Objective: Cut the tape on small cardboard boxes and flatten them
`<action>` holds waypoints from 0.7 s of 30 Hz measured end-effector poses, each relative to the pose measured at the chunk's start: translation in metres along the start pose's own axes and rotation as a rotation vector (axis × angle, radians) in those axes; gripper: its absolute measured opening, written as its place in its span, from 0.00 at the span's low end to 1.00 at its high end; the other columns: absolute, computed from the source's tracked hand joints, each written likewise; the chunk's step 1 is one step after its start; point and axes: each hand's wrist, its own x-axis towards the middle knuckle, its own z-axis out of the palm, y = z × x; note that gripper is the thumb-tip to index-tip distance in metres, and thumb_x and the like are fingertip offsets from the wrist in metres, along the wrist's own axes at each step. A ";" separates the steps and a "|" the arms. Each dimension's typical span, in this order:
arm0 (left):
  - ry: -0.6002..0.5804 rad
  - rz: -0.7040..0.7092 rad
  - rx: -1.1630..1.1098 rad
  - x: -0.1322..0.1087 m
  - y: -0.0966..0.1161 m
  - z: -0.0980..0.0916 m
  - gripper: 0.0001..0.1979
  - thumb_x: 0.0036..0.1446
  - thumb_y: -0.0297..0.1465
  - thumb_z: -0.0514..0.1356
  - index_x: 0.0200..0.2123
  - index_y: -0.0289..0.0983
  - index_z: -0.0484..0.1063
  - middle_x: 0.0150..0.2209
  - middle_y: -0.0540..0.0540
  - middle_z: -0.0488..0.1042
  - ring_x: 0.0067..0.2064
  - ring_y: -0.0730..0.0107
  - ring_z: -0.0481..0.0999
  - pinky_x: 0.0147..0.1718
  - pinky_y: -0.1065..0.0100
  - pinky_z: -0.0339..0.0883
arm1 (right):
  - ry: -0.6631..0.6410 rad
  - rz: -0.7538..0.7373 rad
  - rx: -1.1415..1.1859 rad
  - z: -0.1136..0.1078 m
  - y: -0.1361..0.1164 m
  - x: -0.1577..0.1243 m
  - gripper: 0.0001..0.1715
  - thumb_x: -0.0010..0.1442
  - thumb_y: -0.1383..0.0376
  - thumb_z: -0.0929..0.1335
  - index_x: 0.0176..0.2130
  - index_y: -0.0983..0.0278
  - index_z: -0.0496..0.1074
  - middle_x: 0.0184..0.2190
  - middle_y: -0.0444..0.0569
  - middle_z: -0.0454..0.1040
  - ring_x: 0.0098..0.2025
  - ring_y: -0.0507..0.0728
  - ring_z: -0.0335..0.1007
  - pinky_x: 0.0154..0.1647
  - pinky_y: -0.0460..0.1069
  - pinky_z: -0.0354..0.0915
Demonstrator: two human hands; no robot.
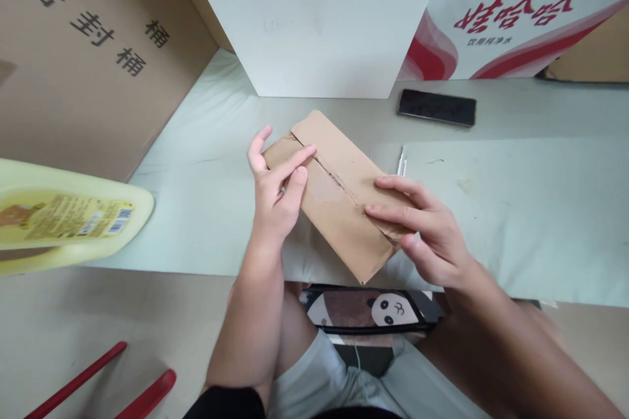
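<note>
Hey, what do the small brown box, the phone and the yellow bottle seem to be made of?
Small box: matte cardboard, by its brown, scuffed seam. Phone: glossy black front, probably glass, faintly reflective. Bottle: likely smooth plastic, by its rounded edges.

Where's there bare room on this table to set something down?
Right of your right hand, on the near side of the phone, the table is mostly bare. Another patch lies between the yellow bottle and your left hand. It's crowded along the back, with the white box and red-and-white carton.
</note>
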 end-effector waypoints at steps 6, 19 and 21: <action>-0.007 0.014 0.029 0.000 0.001 0.000 0.17 0.66 0.48 0.60 0.49 0.48 0.83 0.67 0.46 0.55 0.72 0.50 0.58 0.73 0.47 0.58 | 0.031 0.021 -0.036 0.003 -0.002 0.001 0.18 0.67 0.67 0.66 0.52 0.57 0.80 0.60 0.53 0.71 0.61 0.62 0.72 0.63 0.60 0.72; 0.037 0.026 0.058 0.000 0.000 0.004 0.19 0.67 0.49 0.58 0.48 0.47 0.83 0.63 0.45 0.59 0.70 0.53 0.60 0.73 0.52 0.57 | -0.024 -0.041 -0.094 0.002 -0.009 0.005 0.19 0.64 0.72 0.67 0.51 0.59 0.79 0.54 0.53 0.76 0.58 0.61 0.73 0.66 0.63 0.68; 0.035 0.004 0.064 -0.001 0.001 0.004 0.20 0.67 0.50 0.57 0.49 0.47 0.82 0.63 0.45 0.60 0.70 0.54 0.60 0.73 0.54 0.56 | -0.019 -0.018 -0.105 0.003 -0.013 0.005 0.18 0.65 0.73 0.66 0.50 0.59 0.78 0.54 0.54 0.76 0.58 0.60 0.73 0.66 0.62 0.68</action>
